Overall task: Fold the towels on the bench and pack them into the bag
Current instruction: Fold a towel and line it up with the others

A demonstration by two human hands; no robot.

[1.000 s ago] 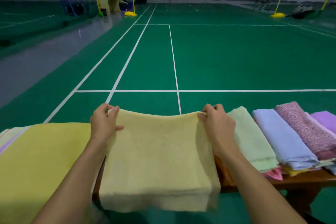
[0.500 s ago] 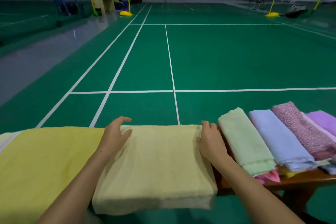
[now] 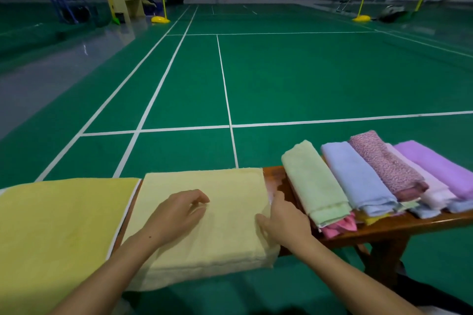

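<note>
Head view shows a pale yellow towel [image 3: 204, 217] lying folded on the wooden desk [image 3: 399, 225], its near edge hanging over the front of the desk. The left hand [image 3: 176, 215] rests on top of the towel near its middle, fingers loosely curled and gripping nothing. The right hand [image 3: 284, 222] is at the towel's right edge with its thumb on the top layer and its fingers reaching along the side; whether they have slipped under a layer cannot be told.

Just left of this towel lies a larger yellow cloth [image 3: 58, 233], spread flat. To the right, a row of folded towels sits on the desk: a light green towel [image 3: 314, 181], a blue towel [image 3: 358, 176], a speckled pink towel [image 3: 384, 161] and a purple towel [image 3: 440, 166], with other folded pieces beneath them. No bag is in view.

The pale yellow towel looks like thick terry: soft, limp and light, with several layers that would slide apart or sag if lifted by one corner. It is neither fragile nor slippery. A sound hold would probably be both hands at opposite edges, fingers under the whole stack and thumbs on top, so the layers stay together for the next fold or the lift.
</note>
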